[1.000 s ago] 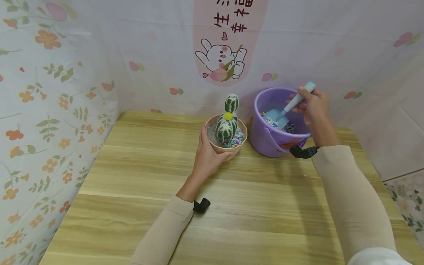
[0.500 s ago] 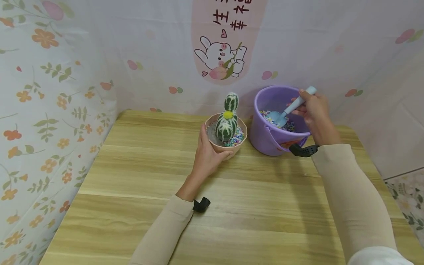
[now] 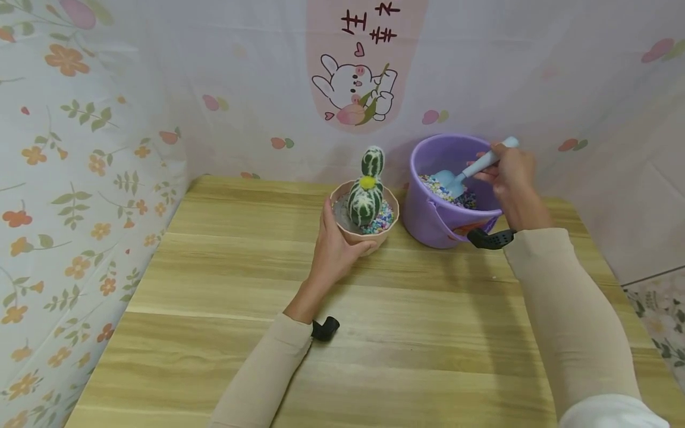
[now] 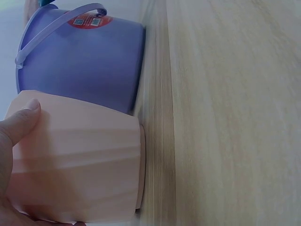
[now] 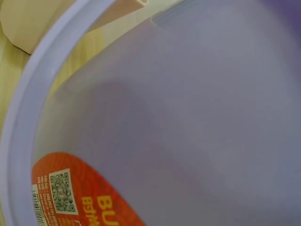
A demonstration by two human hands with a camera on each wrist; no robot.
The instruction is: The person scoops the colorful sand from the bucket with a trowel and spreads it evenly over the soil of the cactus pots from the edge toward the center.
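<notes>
My left hand (image 3: 336, 249) grips the side of a peach-coloured flower pot (image 4: 84, 155), thumb along its front wall. In the pot stands a cactus (image 3: 365, 202) with white fuzz and a yellow flower; colourful pebbles (image 3: 381, 221) cover the right side and a grey surface shows on the left. Over the rim of a purple bucket (image 3: 428, 220), my right hand (image 3: 512, 169) holds a light blue toy shovel (image 3: 481, 163) by its handle. The shovel's blade dips into multicoloured pebbles (image 3: 467, 201) inside the bucket. The right wrist view shows mostly the bucket's wall and handle.
The pot and bucket stand side by side near the back of a wooden table (image 3: 225, 285). Behind them hangs a white printed cloth (image 3: 257, 77), with a floral cloth (image 3: 80, 196) on the left. The bucket's handle (image 4: 61, 21) hangs down its front.
The shovel's handle has tipped lower and to the right, and its blade has turned and sits deeper in the pebbles. My left hand keeps its grip on the pot.
</notes>
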